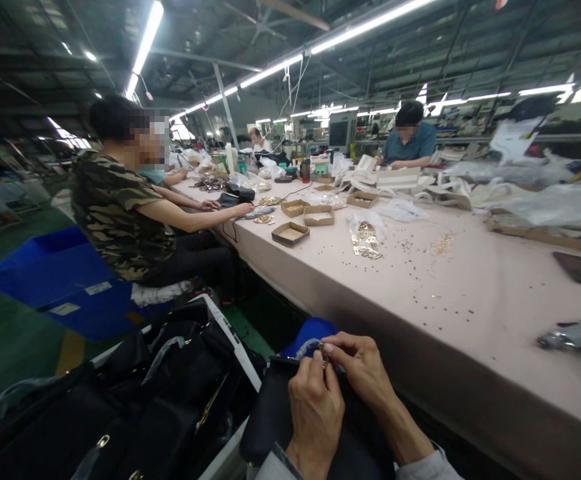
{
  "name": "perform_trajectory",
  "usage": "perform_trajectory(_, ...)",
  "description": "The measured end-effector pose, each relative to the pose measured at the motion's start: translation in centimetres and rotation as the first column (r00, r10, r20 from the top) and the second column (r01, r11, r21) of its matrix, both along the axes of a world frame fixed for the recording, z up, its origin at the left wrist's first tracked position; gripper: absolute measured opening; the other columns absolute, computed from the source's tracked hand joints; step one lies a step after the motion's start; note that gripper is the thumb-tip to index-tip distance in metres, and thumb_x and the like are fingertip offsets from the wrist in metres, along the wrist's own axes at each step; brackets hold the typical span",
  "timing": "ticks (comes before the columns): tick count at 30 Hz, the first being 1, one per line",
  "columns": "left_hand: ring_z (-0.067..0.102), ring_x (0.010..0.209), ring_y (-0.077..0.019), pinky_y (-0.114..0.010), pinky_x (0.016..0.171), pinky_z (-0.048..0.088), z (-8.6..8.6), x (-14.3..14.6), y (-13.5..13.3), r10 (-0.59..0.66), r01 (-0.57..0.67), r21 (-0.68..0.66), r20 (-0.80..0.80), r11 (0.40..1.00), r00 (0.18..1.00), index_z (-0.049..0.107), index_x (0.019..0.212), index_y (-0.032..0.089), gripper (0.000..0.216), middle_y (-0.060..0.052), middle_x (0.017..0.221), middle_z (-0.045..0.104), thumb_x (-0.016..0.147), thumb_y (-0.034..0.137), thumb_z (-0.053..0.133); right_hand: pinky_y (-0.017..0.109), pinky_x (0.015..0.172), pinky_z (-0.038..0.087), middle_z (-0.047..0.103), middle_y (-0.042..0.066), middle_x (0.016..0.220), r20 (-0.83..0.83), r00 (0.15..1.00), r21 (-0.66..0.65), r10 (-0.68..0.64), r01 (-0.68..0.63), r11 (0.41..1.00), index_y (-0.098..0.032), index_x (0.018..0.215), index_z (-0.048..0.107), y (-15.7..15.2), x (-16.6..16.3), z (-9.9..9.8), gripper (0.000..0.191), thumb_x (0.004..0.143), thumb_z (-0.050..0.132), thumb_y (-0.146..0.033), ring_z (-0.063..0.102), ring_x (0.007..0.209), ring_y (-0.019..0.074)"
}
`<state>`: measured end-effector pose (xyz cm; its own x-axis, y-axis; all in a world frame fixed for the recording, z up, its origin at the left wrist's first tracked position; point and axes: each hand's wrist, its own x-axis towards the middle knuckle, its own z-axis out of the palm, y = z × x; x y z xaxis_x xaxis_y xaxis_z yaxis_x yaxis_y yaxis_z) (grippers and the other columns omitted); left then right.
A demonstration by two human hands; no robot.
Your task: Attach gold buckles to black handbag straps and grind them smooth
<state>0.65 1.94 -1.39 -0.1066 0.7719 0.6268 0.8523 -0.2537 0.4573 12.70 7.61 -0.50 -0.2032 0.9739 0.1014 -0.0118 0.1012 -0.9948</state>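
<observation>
**A:** That gold fitting sits at the top edge of the black bag on the lap. Tiny, hard, probably slippery. Might be a clasp, it's too small to tell.

**B:** Bag's floppy. Left hand and right hand both pinch the fitting with their fingertips, right beside the table.

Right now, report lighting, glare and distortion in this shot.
Head view: ceiling tube lights blow out to white glare; the wide-angle lens stretches the pink table toward the frame edges; left hand and right hand, pinching a small gold fitting, are evenly lit and fairly sharp.
</observation>
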Motion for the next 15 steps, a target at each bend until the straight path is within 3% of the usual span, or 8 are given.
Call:
perform_trajectory(8,0.075,0.075,-0.0250,-0.032,0.067,0.062,-0.51,0.31,-0.02,0.015,-0.017,-0.023,-0.090,1.000,0.996,0.071,0.112,0.010,0.026,-0.014,0.090,0.075,0.099,0.009,0.048,0.030,0.074,0.049,0.075,0.005,0.087,-0.105,0.991,-0.008,0.083,-0.085,0.996,-0.020,0.097,0.086,0.27,0.72,-0.46,0.022,0.088,0.076,-0.039,0.066,0.080,0.0206)
perform_trajectory(15,0.073,0.068,-0.0248,-0.033,0.059,0.059,-0.86,0.66,0.02,0.015,-0.017,-0.018,-0.097,1.000,0.995,0.072,0.109,0.009,0.026,-0.014,0.087,0.072,0.098,0.007,0.048,0.037,0.086,0.054,0.081,0.009,0.096,-0.115,0.991,-0.029,0.075,-0.079,0.996,-0.021,0.099,0.086,0.30,0.87,-0.50,0.024,0.087,0.078,-0.040,0.072,0.091,0.0268)
